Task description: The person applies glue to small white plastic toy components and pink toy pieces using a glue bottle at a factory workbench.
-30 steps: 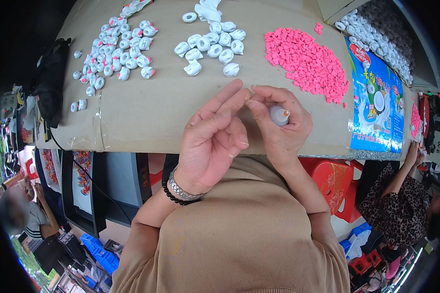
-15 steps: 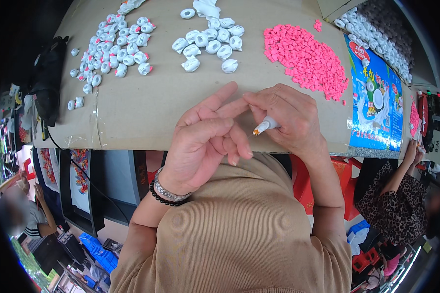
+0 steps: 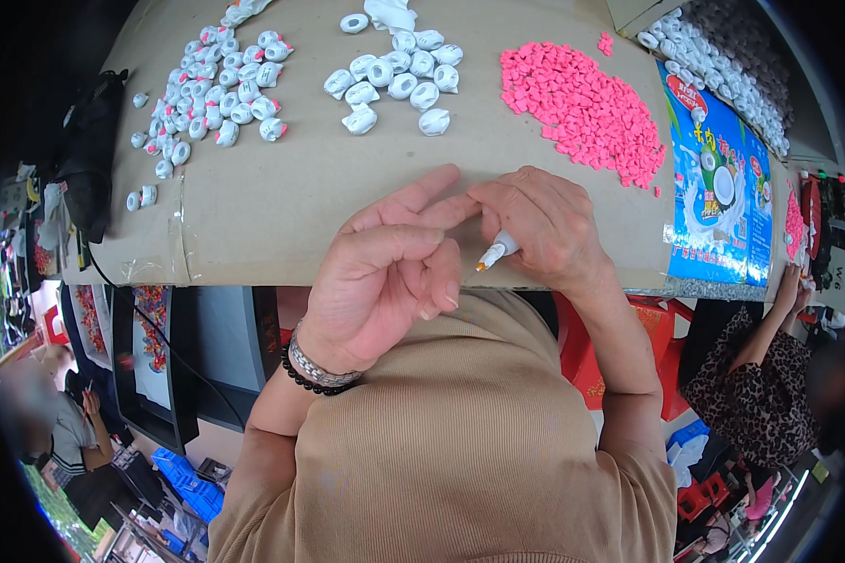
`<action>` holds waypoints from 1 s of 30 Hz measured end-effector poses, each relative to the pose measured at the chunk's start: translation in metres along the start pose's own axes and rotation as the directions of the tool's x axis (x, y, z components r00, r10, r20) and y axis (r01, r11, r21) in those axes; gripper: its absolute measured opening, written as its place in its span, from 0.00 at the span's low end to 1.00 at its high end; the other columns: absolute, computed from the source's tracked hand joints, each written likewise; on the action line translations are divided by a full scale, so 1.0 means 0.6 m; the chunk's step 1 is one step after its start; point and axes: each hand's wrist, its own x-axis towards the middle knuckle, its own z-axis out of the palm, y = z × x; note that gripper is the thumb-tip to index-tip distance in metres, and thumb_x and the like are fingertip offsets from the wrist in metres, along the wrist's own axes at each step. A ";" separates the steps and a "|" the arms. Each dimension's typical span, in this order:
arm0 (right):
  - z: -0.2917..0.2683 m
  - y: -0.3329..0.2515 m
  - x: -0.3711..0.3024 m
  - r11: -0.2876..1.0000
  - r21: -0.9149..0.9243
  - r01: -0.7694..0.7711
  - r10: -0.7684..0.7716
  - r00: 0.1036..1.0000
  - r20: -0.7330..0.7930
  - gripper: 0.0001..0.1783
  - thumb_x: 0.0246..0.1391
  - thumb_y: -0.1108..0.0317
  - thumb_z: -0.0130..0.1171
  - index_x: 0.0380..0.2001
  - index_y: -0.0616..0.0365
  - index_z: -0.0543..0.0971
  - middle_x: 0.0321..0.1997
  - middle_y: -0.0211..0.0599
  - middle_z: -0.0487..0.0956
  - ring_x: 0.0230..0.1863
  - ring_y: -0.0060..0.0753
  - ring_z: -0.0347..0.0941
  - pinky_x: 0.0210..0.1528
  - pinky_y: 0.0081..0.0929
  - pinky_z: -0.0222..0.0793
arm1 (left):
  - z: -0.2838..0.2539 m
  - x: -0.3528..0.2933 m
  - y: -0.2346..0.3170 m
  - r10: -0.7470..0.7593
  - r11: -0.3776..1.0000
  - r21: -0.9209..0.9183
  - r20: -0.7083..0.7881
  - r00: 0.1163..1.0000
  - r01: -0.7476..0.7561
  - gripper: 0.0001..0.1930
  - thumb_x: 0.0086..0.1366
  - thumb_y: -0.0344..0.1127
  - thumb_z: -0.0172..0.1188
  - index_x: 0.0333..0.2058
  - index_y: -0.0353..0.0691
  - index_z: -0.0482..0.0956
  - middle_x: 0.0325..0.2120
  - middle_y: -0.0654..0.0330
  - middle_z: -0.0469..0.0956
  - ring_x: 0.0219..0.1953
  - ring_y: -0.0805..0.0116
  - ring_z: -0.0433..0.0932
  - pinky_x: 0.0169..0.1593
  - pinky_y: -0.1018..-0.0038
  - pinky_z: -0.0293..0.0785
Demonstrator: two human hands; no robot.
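**Small white piece held between both hands at the table edge**

A small white piece with an orange tip point(image 3: 494, 253) is held in the right hand point(image 3: 545, 230), just above the near edge of the table point(image 3: 282, 206); the fingers of that hand are curled together around it, so that only its lower end and the orange tip are seen below them; the upper part is hidden by the hand. The left hand point(image 3: 385, 277) is brought up against the right one; its index finger is stretched out and is touching the right fingertips, while the remaining fingers are bent loosely inward and nothing is seen clasped in them; whether the white piece is touched by the left hand cannot be told. A metal bracelet point(image 3: 321, 368) and a string of dark beads point(image 3: 302, 378) are worn on the left wrist.

The table is covered with brown cardboard; beyond the hands, a group of small white ring-like parts point(image 3: 396, 80) is laid near the middle; a wider scatter of white parts marked with pink point(image 3: 218, 98) is spread to the left; a heap of small pink pieces point(image 3: 582, 108) is piled to the right, well apart from the hands. A blue printed package point(image 3: 723, 192) is laid at the right end of the table; a row of white parts point(image 3: 714, 66) is seen past it. A dark bag point(image 3: 89, 150) is placed at the left edge. A person in a patterned garment point(image 3: 765, 394) is seated at lower right.
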 end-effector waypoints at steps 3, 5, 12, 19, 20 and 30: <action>0.004 0.002 0.000 0.998 0.056 -0.002 0.005 0.999 -0.049 0.13 0.31 0.72 0.62 0.27 0.56 0.76 0.22 0.30 0.72 0.24 0.32 0.72 0.24 0.29 0.69 | 0.003 0.001 0.000 -0.009 1.000 -0.011 0.007 1.000 0.009 0.31 0.56 0.19 0.44 0.61 0.22 0.53 0.57 0.34 0.63 0.18 0.68 0.72 0.22 0.79 0.71; 0.004 0.003 -0.002 0.995 0.083 -0.049 0.053 0.997 -0.048 0.11 0.33 0.74 0.62 0.26 0.56 0.76 0.21 0.30 0.73 0.23 0.33 0.72 0.24 0.29 0.69 | 0.002 0.001 0.000 -0.020 1.000 0.000 0.008 1.000 0.020 0.31 0.56 0.19 0.44 0.61 0.22 0.53 0.57 0.34 0.63 0.18 0.69 0.72 0.21 0.79 0.71; -0.008 -0.007 0.013 0.781 0.434 -0.449 0.488 0.872 0.024 0.05 0.46 0.82 0.57 0.27 0.61 0.78 0.26 0.35 0.80 0.25 0.26 0.76 0.28 0.21 0.71 | -0.011 0.002 0.010 -0.061 0.982 -0.175 0.073 0.995 0.073 0.26 0.61 0.22 0.46 0.59 0.27 0.59 0.52 0.42 0.71 0.19 0.70 0.73 0.19 0.79 0.67; 0.003 -0.054 0.014 0.192 0.862 -0.468 0.777 0.609 0.158 0.05 0.51 0.81 0.56 0.33 0.65 0.77 0.33 0.38 0.81 0.31 0.21 0.76 0.34 0.19 0.73 | -0.023 0.016 0.002 0.045 0.990 -0.133 0.049 0.998 -0.038 0.24 0.66 0.29 0.51 0.59 0.30 0.62 0.47 0.57 0.77 0.18 0.81 0.65 0.19 0.85 0.60; 0.006 -0.062 0.016 0.167 0.896 -0.412 0.776 0.615 0.138 0.06 0.51 0.81 0.56 0.35 0.66 0.76 0.35 0.40 0.81 0.32 0.23 0.77 0.36 0.20 0.74 | -0.021 0.016 0.001 0.055 0.990 -0.133 0.026 0.998 -0.051 0.23 0.66 0.29 0.52 0.59 0.30 0.62 0.45 0.59 0.78 0.18 0.81 0.64 0.19 0.85 0.59; 0.057 -0.096 0.004 0.521 0.816 -0.253 0.655 0.731 -0.191 0.07 0.52 0.84 0.56 0.35 0.65 0.75 0.41 0.46 0.81 0.39 0.31 0.79 0.43 0.24 0.74 | -0.013 0.016 -0.012 0.181 0.981 -0.059 -0.073 0.981 -0.185 0.26 0.68 0.29 0.48 0.63 0.34 0.55 0.38 0.68 0.76 0.17 0.82 0.60 0.18 0.87 0.58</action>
